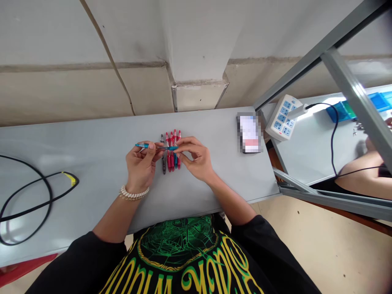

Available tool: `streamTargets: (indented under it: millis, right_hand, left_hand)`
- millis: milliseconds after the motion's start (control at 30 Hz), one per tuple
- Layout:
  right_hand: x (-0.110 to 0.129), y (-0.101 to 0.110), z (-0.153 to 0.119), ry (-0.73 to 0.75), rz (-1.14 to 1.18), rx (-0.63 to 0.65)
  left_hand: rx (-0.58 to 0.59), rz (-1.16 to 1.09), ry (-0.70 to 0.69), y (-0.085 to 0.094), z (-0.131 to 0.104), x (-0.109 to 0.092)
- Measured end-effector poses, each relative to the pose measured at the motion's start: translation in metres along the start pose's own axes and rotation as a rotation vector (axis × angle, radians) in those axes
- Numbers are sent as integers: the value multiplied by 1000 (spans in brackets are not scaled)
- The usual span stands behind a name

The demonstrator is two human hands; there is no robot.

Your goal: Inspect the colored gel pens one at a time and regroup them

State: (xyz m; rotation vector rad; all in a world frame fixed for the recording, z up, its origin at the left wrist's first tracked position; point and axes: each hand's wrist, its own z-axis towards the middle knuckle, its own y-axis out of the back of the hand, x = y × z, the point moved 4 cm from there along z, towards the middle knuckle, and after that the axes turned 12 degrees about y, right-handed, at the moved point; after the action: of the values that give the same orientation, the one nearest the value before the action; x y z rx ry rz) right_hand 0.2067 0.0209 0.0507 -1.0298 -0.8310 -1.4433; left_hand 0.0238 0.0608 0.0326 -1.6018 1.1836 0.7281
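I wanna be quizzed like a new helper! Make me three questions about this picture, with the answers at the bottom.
1. Pick one: what do the left hand and the right hand hold between them?
A) a spoon
B) a blue pen
C) a paintbrush

2. True or false: the pale bracelet is on the left wrist.

3. Fill in the missing word: on the table, the black cable has a ____ tag.

Key:
1. B
2. True
3. yellow
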Motion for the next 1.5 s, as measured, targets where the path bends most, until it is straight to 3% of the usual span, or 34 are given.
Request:
streamTargets:
  millis: [133, 267, 400, 533, 700, 833, 900, 1000, 1100, 1233, 1333, 1500]
  right_hand:
    - [-5, -1, -1, -120, 61, 15]
    - [-1, 0, -1, 29, -7, 13]
    - [-5, 0, -3, -61, -11, 51]
    - [2, 0, -1, 155, -113, 89]
    - [-4, -7, -6, 151, -230, 182]
    - [1, -7, -9, 407, -364, 213]
    - [5, -2, -7, 446, -383, 169]
    - [10, 9, 0, 364, -360, 113]
    - [12, 16, 3, 218, -264, 51]
    - [13, 12, 2, 165, -160, 49]
    - [16, 7, 0, 235, -205, 96]
    - [19, 6, -3, 378, -446, 150]
  left_hand:
    - [-1, -32, -3, -1, 1, 1]
    - [-13, -23, 3, -2, 2, 2]
    - [-21, -25, 23, -4, 2, 1]
    - [-6, -42, 20, -5, 2, 0]
    - [38, -16, 66, -5, 2, 7]
    - [-40, -30, 77, 0, 5, 7]
    - [-85, -77, 102, 4, 8, 4]
    - [-119, -222, 216, 7, 13, -3]
    - [-133, -394, 417, 4, 12, -7]
    - [-88, -494, 560, -5, 4, -8]
    - [-44, -436, 500, -8, 2, -6]
    - [-47, -223, 269, -4, 4, 1]
